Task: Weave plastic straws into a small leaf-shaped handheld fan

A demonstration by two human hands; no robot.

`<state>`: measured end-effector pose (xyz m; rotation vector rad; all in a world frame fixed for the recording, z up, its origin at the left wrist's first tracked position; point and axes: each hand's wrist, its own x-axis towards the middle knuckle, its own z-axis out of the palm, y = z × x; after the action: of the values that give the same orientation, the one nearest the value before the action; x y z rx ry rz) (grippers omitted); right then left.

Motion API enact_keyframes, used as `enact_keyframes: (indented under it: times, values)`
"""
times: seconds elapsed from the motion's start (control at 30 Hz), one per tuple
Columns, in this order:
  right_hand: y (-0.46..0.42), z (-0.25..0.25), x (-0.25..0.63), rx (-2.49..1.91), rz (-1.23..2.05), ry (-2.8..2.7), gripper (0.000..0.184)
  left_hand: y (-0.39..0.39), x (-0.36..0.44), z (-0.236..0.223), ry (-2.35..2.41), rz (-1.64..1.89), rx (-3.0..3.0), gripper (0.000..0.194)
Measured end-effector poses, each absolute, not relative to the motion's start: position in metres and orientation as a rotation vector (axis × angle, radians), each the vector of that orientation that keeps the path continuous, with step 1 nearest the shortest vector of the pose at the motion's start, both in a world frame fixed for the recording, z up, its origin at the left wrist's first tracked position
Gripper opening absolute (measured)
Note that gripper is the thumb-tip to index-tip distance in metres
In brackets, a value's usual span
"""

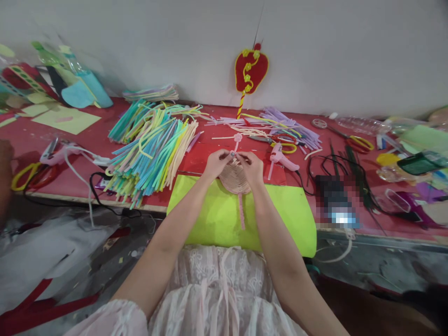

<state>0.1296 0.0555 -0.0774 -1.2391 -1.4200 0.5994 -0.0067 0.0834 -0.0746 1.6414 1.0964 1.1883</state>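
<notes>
A round, pale pink fan (235, 181) made of coiled pipe cleaners lies over a yellow-green sheet, its twisted pink handle (241, 212) toward me. My left hand (217, 163) is closed in a pinch at the fan's upper edge. Across from it, my right hand (253, 166) pinches at the same edge, the fingertips of both hands close together. A small pink flower shape (238, 138) on a short stem rises just beyond the fingertips. What exactly lies between the fingers is too small to make out.
Bundled pastel pipe cleaners (150, 149) lie left, purple ones (280, 123) behind. A pink glue gun (283, 158) and scissors (289, 148) are at the right. A red fan (251, 72) stands by the wall. Another person's arm (5, 172) shows at the left edge.
</notes>
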Motion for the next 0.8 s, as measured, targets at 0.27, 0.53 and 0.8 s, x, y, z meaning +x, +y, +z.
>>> enact_keyframes:
  times: [0.27,0.53,0.8]
  values:
    - [0.0534,-0.0780,0.1271,-1.299,0.435,-1.570,0.022,0.0770,-0.0056,-0.0700,1.199,1.175,1.945,0.023]
    - [0.0533,-0.0792,0.1208,-1.423,0.328,-1.593,0.017,0.0763,-0.0065,-0.0716,1.228,1.159,2.238,0.014]
    - [0.0598,-0.0854,0.1212,-1.434,0.477,-1.400,0.014,0.0733,-0.0076,-0.0706,1.259,1.075,2.347,0.016]
